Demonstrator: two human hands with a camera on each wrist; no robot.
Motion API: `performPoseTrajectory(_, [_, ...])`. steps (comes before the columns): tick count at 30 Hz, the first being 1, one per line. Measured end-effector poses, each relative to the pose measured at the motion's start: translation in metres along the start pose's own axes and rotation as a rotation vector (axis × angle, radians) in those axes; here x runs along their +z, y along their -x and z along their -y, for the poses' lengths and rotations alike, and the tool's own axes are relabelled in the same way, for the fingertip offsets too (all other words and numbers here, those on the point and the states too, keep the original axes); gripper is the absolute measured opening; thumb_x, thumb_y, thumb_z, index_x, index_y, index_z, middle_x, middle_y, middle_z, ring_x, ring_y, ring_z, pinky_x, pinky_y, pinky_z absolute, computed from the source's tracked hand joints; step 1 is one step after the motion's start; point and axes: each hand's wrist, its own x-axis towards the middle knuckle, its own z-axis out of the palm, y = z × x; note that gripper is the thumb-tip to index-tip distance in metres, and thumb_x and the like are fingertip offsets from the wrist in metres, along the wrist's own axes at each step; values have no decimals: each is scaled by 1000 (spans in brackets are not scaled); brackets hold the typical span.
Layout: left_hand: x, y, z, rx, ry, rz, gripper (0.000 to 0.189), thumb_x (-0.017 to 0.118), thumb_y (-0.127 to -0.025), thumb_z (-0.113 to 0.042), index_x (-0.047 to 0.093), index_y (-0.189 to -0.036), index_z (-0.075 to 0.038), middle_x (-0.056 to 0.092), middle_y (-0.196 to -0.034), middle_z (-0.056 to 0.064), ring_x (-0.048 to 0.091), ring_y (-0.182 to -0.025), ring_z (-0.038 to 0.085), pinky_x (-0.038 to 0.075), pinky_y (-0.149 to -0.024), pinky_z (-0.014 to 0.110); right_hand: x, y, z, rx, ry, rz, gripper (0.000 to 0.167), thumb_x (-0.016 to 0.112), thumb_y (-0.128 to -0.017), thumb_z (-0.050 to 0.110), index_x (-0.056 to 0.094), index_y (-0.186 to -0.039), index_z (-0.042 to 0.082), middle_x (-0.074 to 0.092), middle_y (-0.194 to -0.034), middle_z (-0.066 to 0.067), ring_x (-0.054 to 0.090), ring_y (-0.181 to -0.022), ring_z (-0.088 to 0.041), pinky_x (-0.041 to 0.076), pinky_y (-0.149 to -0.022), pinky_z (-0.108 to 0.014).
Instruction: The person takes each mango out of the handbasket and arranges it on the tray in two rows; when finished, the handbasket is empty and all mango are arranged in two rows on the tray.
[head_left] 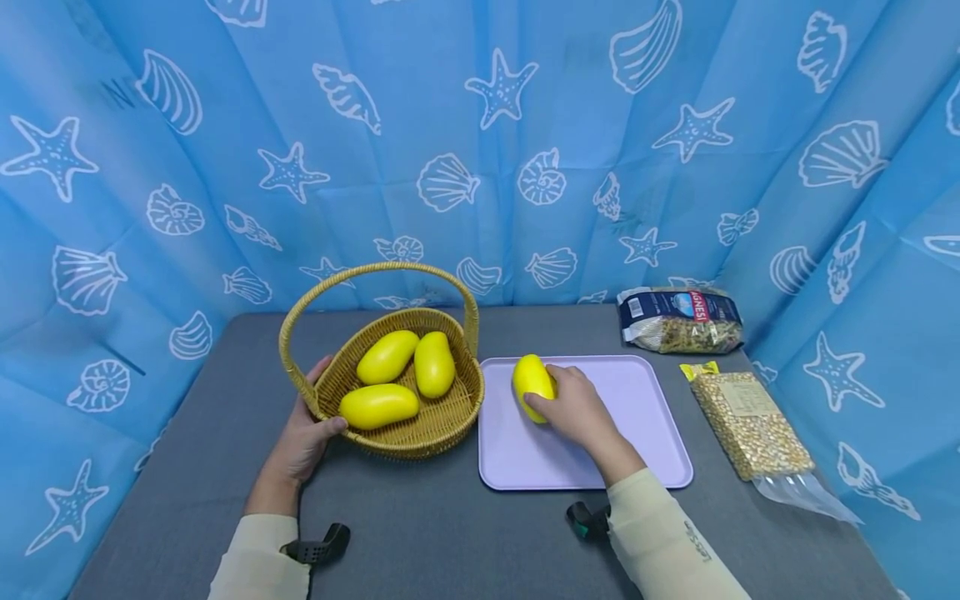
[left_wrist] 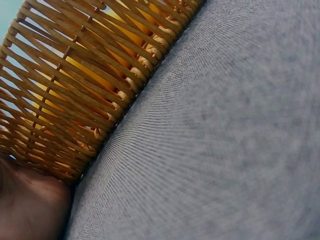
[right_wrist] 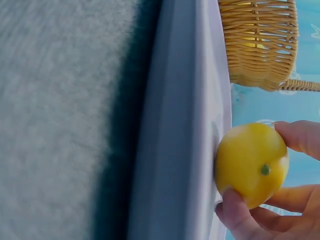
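Smooth yellow mango point(head_left: 531, 385) (one green dot point(right_wrist: 265, 169)) in pinching right grip point(head_left: 579, 407), basket point(head_left: 423, 448) in pinching left grip point(head_left: 304, 435).

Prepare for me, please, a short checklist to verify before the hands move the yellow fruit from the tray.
1. Right hand grips the yellow fruit: ok, thumb and fingers on opposite sides.
2. Left hand steadies the basket: ok, it holds the basket's left side.
3. Room in the basket: ok, three other fruits inside, with bare wicker beside them.
4. Fruit lifted off the tray: cannot tell, its underside is hidden.
5. Packages away from the path to the basket: ok, the dark-labelled bag and grain pack lie to the right.
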Motion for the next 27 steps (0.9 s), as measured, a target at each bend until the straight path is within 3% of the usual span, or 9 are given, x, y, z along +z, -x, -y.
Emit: performPoseTrajectory(27, [2, 1, -1, 14, -18, -6, 99, 72, -98, 11, 16, -176, -16, 25, -171, 22, 38, -150, 35, 45, -111, 28, 3, -6, -1, 10, -64, -33, 74, 77, -103, 40, 52, -157, -3, 61, -143, -24, 58, -119, -38, 50, -106, -56])
